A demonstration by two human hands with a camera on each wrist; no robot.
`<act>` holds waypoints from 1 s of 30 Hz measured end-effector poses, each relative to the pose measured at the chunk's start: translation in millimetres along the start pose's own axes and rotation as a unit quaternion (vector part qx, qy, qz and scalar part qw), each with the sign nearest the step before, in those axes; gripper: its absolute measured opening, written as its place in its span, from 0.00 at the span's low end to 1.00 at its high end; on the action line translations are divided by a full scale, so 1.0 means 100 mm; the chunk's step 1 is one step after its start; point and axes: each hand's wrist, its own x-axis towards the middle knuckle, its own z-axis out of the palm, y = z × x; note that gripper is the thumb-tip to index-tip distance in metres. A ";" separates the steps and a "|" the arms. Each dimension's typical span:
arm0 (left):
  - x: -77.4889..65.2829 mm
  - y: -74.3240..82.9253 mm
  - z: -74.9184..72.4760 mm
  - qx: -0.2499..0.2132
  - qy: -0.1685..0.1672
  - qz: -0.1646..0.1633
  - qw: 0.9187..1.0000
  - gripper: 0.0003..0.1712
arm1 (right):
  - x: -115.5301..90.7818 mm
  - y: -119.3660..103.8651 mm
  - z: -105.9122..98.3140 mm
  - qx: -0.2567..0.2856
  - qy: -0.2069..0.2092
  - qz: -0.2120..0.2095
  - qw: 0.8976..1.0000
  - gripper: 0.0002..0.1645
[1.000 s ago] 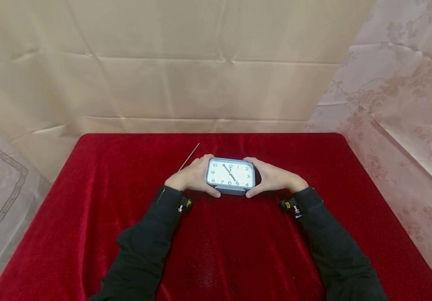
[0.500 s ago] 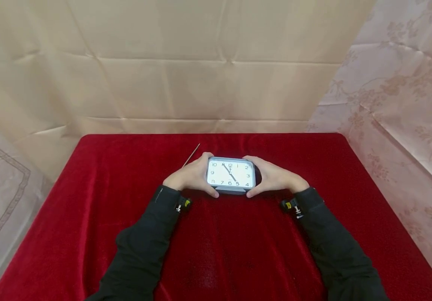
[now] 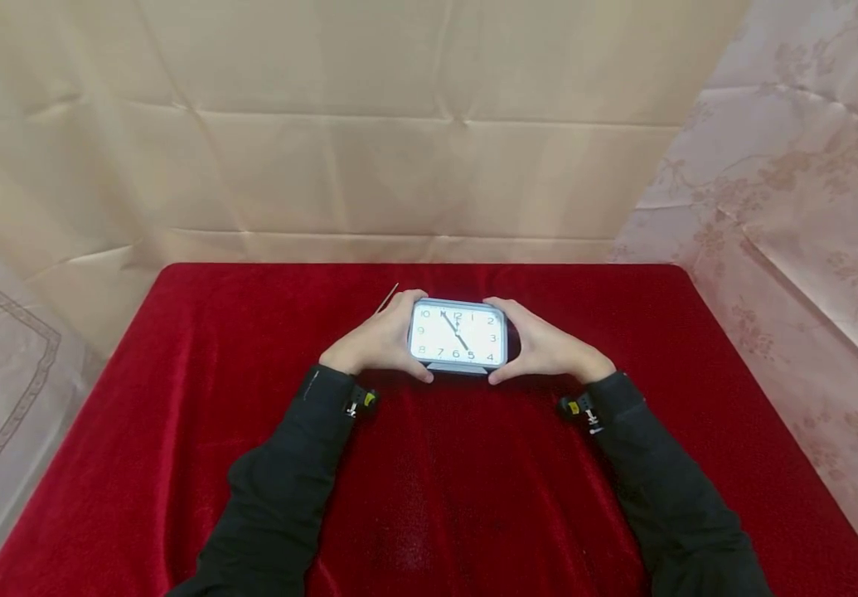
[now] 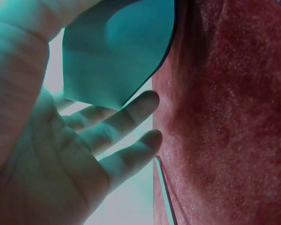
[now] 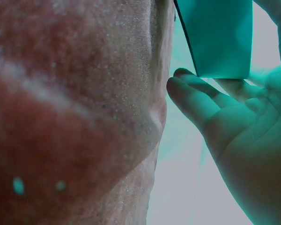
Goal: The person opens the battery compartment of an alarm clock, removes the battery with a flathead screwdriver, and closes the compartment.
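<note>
A rectangular clock (image 3: 458, 334) with a white dial and a pale blue-grey case is held from both sides in the head view, its face turned up toward me. My left hand (image 3: 381, 337) grips its left end, thumb at the near lower corner and fingers at the far edge. On the other end, my right hand (image 3: 545, 342) holds it the same way. Each wrist view shows the clock's side, the left end (image 4: 117, 56) and the right end (image 5: 220, 40), between thumb and fingers. The clock's back is hidden.
A thin stick (image 3: 387, 298) lies on the red velvet cloth (image 3: 429, 481), partly hidden behind my left hand. The table's far edge runs just beyond the clock. A beige curtain (image 3: 384, 174) hangs behind, with a floral cloth (image 3: 809, 224) on the right.
Both hands have shifted the clock slightly away from me, toward the far edge. More of the stick is now covered by my left hand. The grip looks the same.
</note>
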 end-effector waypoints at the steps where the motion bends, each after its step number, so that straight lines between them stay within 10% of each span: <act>1: 0.00 0.00 0.00 0.001 0.002 0.003 1.000 0.66 | 0.00 -0.01 0.00 -0.003 0.001 -0.002 1.000 0.73; 30: 0.02 -0.06 0.01 0.039 0.014 -0.005 0.999 0.66 | 0.04 0.07 0.04 0.000 0.009 -0.003 1.000 0.74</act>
